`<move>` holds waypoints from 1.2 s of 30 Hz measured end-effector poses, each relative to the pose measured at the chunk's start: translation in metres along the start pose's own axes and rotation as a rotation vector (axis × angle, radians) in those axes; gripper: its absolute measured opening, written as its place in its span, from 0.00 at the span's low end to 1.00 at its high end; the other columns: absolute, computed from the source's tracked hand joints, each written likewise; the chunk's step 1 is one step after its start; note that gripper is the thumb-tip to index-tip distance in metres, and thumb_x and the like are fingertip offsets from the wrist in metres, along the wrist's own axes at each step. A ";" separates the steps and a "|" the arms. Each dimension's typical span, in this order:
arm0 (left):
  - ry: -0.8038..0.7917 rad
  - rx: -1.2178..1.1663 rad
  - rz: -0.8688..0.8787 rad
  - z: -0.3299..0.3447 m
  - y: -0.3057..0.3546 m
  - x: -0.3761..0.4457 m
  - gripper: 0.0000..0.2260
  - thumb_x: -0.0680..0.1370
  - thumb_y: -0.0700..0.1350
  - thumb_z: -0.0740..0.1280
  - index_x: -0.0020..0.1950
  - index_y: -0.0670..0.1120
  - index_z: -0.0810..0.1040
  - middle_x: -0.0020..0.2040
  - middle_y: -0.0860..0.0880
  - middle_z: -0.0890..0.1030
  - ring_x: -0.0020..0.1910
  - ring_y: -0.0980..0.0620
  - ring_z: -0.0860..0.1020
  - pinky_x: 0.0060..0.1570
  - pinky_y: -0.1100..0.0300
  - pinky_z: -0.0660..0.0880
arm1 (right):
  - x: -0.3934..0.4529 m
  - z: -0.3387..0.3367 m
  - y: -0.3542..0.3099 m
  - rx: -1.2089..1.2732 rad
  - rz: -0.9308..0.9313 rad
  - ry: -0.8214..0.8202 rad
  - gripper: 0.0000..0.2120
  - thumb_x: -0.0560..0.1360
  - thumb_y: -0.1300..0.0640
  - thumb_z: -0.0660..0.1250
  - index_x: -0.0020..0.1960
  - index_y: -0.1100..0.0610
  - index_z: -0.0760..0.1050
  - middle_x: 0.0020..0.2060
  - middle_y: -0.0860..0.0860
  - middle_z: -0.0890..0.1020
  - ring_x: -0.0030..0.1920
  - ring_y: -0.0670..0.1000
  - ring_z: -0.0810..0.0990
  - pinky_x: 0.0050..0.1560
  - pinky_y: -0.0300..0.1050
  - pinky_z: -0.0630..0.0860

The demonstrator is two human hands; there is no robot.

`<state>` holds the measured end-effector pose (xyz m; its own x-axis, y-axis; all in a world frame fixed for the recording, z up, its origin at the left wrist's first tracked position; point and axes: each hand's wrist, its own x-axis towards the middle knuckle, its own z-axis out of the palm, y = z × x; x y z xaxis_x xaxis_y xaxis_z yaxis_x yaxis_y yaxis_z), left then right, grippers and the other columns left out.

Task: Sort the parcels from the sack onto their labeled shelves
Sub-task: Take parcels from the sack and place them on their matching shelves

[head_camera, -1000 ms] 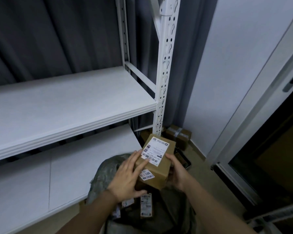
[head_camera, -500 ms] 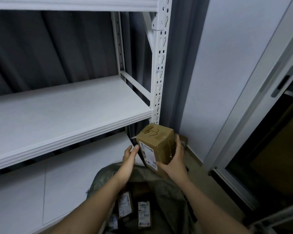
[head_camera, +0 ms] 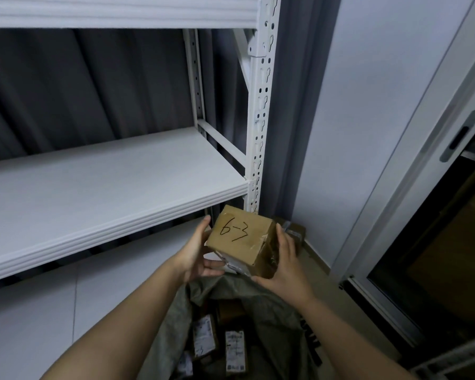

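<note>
You cradle the parcel [head_camera: 242, 237] between your half-curled left hand [head_camera: 196, 253] and right hand [head_camera: 285, 259], tilting its handwritten "6-3" upward to read the shelf code.

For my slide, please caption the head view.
Both hands hold a box marked 6-3 above the sack.

Left hand [head_camera: 196, 253] and right hand [head_camera: 287, 263], bare forearms extended, palms facing inward, fingers curled in a two-sided clasp.
</note>
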<state>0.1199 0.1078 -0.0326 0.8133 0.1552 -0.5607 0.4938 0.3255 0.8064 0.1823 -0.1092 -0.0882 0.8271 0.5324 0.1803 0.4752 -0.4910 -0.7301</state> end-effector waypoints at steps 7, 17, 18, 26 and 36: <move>-0.026 -0.006 0.052 0.036 -0.006 -0.006 0.29 0.69 0.72 0.60 0.58 0.52 0.78 0.51 0.45 0.83 0.52 0.43 0.80 0.45 0.52 0.80 | -0.019 -0.008 -0.003 0.084 0.048 0.030 0.55 0.62 0.28 0.68 0.75 0.35 0.34 0.77 0.37 0.45 0.76 0.43 0.49 0.73 0.50 0.53; -0.201 -0.013 -0.004 0.073 -0.066 -0.055 0.29 0.73 0.70 0.56 0.55 0.49 0.81 0.50 0.44 0.85 0.49 0.48 0.82 0.43 0.55 0.78 | -0.112 -0.020 -0.056 0.750 0.418 0.234 0.37 0.71 0.29 0.56 0.76 0.37 0.51 0.73 0.47 0.65 0.72 0.51 0.65 0.73 0.54 0.61; -0.220 -0.006 -0.016 0.077 -0.074 -0.062 0.30 0.72 0.71 0.56 0.57 0.49 0.80 0.52 0.44 0.84 0.51 0.46 0.80 0.45 0.53 0.78 | -0.127 -0.020 -0.060 0.736 0.428 0.266 0.36 0.72 0.30 0.55 0.77 0.40 0.51 0.73 0.47 0.65 0.71 0.50 0.66 0.73 0.52 0.62; -0.406 0.225 -0.128 0.127 -0.142 -0.137 0.32 0.70 0.75 0.55 0.52 0.51 0.81 0.50 0.44 0.83 0.53 0.43 0.78 0.57 0.45 0.72 | -0.278 -0.031 -0.084 0.674 0.617 0.533 0.25 0.82 0.42 0.50 0.76 0.51 0.59 0.68 0.51 0.72 0.68 0.49 0.70 0.71 0.51 0.65; -0.641 0.486 -0.249 0.242 -0.257 -0.262 0.35 0.68 0.75 0.56 0.57 0.49 0.79 0.55 0.43 0.81 0.60 0.42 0.74 0.61 0.43 0.68 | -0.484 -0.072 -0.086 0.640 0.771 0.918 0.19 0.83 0.51 0.52 0.71 0.57 0.66 0.65 0.55 0.75 0.66 0.53 0.72 0.71 0.55 0.66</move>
<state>-0.1457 -0.2425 -0.0471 0.6077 -0.4758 -0.6358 0.6400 -0.1806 0.7468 -0.2368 -0.3743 -0.0647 0.8367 -0.5003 -0.2230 -0.2092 0.0844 -0.9742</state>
